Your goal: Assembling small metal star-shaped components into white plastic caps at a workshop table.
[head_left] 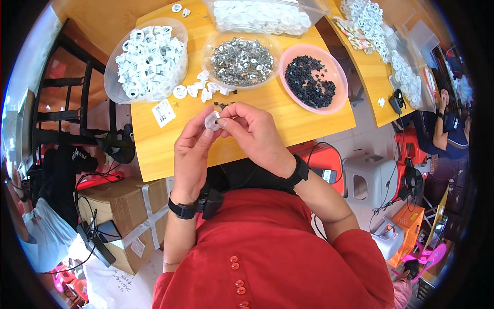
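A small round whitish plastic part (211, 122) is held up near the front of the table, between my two hands. My left hand (191, 149) is closed, with thumb and fingers pinching the part from the left. On the other side, the thumb and forefinger of my right hand (260, 136) press together at the part's edge; any smaller piece between them is too small to make out. Just beyond my fingers lie several loose white plastic parts (193, 91) and a few tiny black pieces (222, 105). A printed white label (164, 113) is on the wood left of them.
Across the wooden table (159, 152) stand a clear tub (109, 85) of white parts, a clear bowl (207, 69) of metal pieces, a pink bowl (341, 85) of black pieces and a clear bin (318, 13). A cardboard box (103, 206) stands left; a grey stool (368, 177) right.
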Demonstrator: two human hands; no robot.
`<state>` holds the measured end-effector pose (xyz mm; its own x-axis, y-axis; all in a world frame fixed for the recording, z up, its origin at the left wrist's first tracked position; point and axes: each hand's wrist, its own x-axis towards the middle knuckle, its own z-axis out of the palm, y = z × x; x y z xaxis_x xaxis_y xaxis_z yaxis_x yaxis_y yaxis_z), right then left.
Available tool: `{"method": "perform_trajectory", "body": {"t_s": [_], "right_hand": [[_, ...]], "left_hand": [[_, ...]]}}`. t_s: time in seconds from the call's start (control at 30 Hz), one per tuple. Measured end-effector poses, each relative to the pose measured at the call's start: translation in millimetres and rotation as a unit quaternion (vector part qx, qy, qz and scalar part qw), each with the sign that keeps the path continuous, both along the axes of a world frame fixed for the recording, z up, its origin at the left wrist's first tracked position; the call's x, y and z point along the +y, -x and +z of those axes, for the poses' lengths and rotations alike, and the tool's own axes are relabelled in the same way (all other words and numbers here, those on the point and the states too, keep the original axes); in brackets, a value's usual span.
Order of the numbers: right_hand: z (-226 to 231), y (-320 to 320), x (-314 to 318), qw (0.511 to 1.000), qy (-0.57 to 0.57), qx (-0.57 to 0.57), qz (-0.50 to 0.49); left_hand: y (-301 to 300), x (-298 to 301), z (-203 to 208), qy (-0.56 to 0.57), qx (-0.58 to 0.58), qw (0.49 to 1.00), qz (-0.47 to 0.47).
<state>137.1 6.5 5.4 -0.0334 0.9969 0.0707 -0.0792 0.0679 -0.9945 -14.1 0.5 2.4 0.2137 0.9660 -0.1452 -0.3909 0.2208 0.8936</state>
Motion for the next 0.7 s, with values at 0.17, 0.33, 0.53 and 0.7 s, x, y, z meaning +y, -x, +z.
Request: {"method": "perform_trajectory", "body": {"t_s": [0.17,0.33,0.53,0.7], "right_hand": [[12,-4,3,0.975,-0.134,-0.167,-0.053],[22,-9,5,0.951,-0.209,-0.225,-0.024],[15,-13,10,0.877,-0.322,-0.356,0.011],[14,-11,9,0.844,-0.366,-0.391,0.011]], "left_hand": [[3,0,1,0.017,-0.030,0.999,0.021],[6,0,-2,0.031,-0.068,0.997,-0.021],[3,1,-1,0.033,-0.057,0.998,-0.011],[0,-1,1,0.040,-0.049,0.998,-0.009]]}}
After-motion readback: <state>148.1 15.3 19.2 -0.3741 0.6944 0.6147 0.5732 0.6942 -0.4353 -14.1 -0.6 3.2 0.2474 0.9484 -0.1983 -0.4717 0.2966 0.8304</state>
